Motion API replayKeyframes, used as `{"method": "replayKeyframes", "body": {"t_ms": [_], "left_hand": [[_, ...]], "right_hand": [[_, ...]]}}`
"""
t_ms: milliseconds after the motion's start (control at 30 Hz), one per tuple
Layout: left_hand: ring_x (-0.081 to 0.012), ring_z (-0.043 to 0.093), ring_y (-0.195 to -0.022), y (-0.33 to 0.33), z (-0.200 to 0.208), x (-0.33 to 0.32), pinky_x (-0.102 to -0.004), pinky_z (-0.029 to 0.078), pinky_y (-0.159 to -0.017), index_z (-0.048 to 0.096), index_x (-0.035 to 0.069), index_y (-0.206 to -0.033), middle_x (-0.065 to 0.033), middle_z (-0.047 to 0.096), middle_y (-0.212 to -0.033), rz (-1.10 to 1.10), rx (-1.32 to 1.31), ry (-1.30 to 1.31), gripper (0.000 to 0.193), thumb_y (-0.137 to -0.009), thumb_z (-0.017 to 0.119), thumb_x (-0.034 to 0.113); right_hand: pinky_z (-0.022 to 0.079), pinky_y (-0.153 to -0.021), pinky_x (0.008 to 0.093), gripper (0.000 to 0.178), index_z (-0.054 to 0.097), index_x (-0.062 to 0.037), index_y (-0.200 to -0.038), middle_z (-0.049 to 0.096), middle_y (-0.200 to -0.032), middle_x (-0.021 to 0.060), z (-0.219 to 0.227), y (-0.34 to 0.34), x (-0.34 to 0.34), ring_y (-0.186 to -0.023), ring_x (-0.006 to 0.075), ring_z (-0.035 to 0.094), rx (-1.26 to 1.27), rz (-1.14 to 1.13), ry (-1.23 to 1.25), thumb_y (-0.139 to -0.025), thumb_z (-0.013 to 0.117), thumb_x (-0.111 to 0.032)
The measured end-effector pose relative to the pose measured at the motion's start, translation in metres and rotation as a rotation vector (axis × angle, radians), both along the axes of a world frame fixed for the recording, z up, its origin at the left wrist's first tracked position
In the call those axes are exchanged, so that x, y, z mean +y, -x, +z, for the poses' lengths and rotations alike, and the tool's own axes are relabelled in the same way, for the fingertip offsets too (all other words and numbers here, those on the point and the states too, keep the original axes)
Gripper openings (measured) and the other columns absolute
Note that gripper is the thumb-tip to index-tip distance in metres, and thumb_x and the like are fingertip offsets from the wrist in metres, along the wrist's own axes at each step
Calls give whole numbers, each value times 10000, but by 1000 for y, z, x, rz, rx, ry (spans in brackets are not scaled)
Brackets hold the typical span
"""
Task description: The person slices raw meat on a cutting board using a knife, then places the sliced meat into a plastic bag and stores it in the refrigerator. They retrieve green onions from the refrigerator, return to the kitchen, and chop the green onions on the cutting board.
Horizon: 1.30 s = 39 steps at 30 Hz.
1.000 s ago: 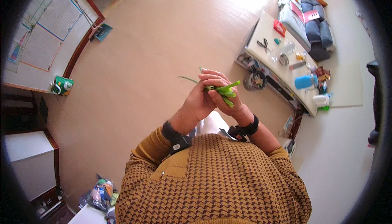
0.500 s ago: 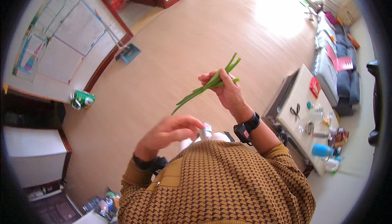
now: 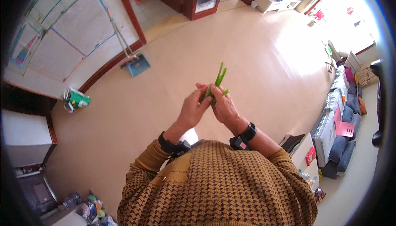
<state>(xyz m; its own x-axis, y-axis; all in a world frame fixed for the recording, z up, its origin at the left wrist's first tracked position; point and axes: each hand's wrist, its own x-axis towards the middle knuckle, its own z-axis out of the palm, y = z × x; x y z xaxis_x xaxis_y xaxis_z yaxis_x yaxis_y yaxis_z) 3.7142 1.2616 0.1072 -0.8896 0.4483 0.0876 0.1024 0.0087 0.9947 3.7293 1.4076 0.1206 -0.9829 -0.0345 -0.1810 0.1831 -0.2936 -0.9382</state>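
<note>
Several long green stalks [image 3: 220,76], resembling scallion leaves, stand up from between my two hands in front of my chest. My right hand [image 3: 226,110] pinches them, its thumb laid along the stalks. Against it, my left hand [image 3: 192,110] closes its thumb and fingers round the lower part of the same stalks. The fingers hide the thinner lower ends. One short cut end sticks out to the right, past the right thumb. Dark bands with small devices circle both wrists.
A blue dustpan [image 3: 139,64] with a broom leans by the left wall. Near it sits a green-and-white bag [image 3: 78,100]. On the right are a cluttered table [image 3: 302,154] and a grey-blue sofa [image 3: 324,137]. A white cabinet [image 3: 27,134] stands at left.
My left hand has risen from below and joined the right hand on the stalks. The stalks now point more upright. The view has shifted, with less of the table showing.
</note>
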Motion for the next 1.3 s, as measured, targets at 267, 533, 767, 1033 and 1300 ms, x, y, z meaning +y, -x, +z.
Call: {"method": "replayKeyframes", "body": {"t_ms": [267, 533, 767, 1033, 1300], "left_hand": [[-215, 646, -829, 204, -11, 98, -372, 504, -716, 565, -23, -1109, -141, 628, -899, -52, -46, 42, 175, -1041, 515, 130], [-110, 547, -643, 402, -13, 150, -256, 479, -605, 553, 13, -1090, -26, 586, -820, 26, -205, 35, 207, -1089, 458, 196], [-100, 619, -665, 550, 8, 161, -255, 528, -583, 548, 18, -1047, -31, 597, -793, 251, -300, -132, 203, -1083, 454, 195], [-75, 552, -619, 735, -17, 139, -240, 477, -546, 547, 28, -1034, 0, 556, -766, 150, -356, -76, 198, -1079, 474, 206], [-51, 394, -565, 935, -20, 100, -214, 298, -481, 544, 101, -1047, 40, 493, -771, 54, -701, -508, 193, -1071, 504, 288]], "right_hand": [[501, -952, 345, 607, 605, 23, -1275, 645, -1182, 115, -3, 198, 89, -1083, 180, 609, -15, -97, 2, -1093, 337, -491], [458, -1066, 405, 625, 558, 29, -1317, 630, -1269, 158, -15, 424, 176, -1211, 278, 593, -128, 97, 327, -1104, 282, -489], [502, -1000, 412, 439, 601, 29, -1207, 667, -1137, 162, -8, 609, 186, -1046, 247, 652, -88, 298, 333, -1097, 405, -349], [501, -732, 315, 460, 595, -29, -1195, 562, -884, 27, -36, 824, 175, -759, 153, 556, -80, 101, 66, -1085, 439, -447], [456, -744, 263, 504, 631, -60, -1190, 592, -948, 10, -27, 1017, 124, -832, 93, 524, -145, 213, 359, -1079, 424, -506]]}}
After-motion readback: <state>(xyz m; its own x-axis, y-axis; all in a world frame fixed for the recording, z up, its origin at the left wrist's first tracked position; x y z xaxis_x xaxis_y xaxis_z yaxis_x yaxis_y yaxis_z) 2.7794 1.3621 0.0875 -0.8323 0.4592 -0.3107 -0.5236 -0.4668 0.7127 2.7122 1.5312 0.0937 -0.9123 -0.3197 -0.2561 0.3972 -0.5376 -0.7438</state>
